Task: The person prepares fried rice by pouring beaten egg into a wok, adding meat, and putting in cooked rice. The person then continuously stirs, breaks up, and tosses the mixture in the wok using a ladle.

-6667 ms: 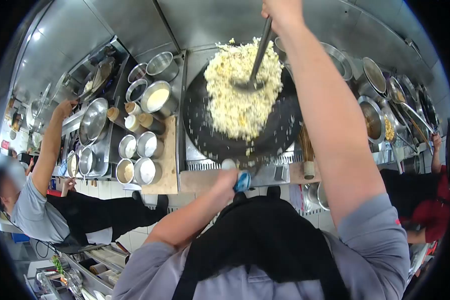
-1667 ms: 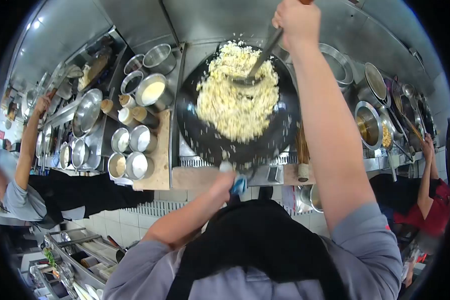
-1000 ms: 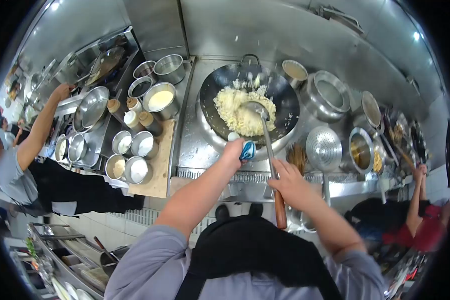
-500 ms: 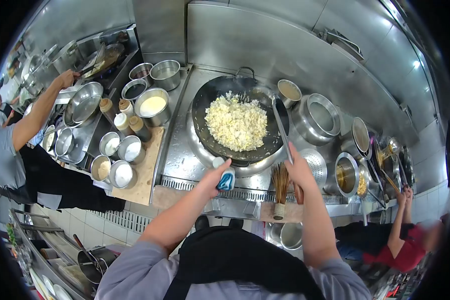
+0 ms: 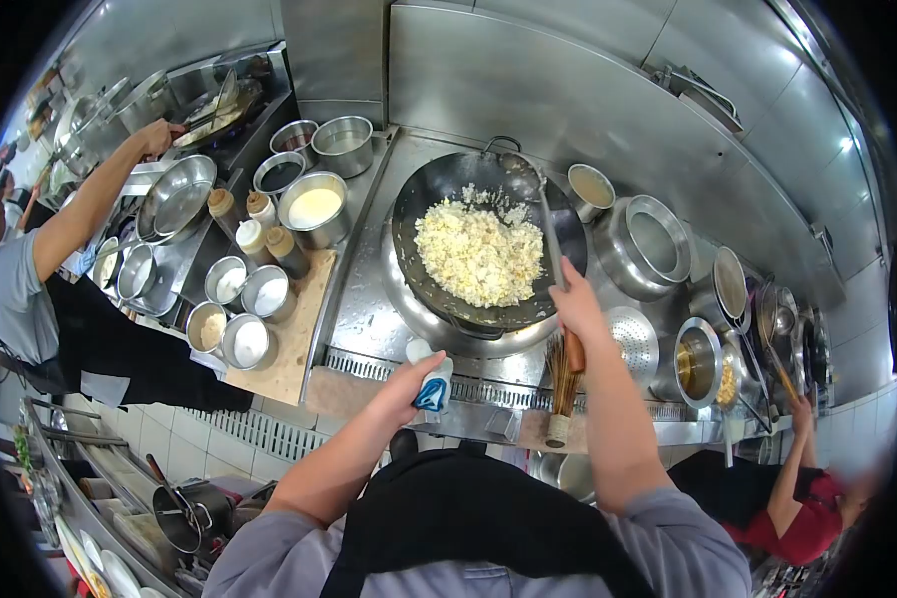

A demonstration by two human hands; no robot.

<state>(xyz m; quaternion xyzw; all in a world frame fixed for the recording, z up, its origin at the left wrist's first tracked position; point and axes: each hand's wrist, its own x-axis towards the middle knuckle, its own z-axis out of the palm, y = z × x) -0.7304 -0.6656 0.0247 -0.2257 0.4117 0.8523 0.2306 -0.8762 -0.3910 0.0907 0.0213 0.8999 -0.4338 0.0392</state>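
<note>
A dark wok point(image 5: 416, 177) sits on the burner, holding a heap of fried rice with egg point(image 5: 480, 249). My right hand point(image 5: 576, 302) grips the wooden handle of a long metal wok utensil point(image 5: 551, 229) along the wok's right side. Its far end reaches the upper right of the wok; I cannot tell whether it is a ladle or a spatula. Closed around a white and blue cloth point(image 5: 433, 391), my left hand point(image 5: 407, 389) is at the stove's front edge, apart from the wok. A bamboo brush point(image 5: 562, 394) stands below my right hand.
Left are a pot of pale yellow liquid point(image 5: 315, 207), squeeze bottles point(image 5: 250, 237) and small seasoning bowls point(image 5: 247, 341). Right are a perforated strainer point(image 5: 632, 339) and steel pots point(image 5: 658, 239). A co-worker's arm point(image 5: 95, 199) reaches across at left; another person point(image 5: 805, 508) works at right.
My left hand has drawn back from the wok's near rim with the cloth. My right hand has moved up and left with the utensil, whose end is farther up the wok.
</note>
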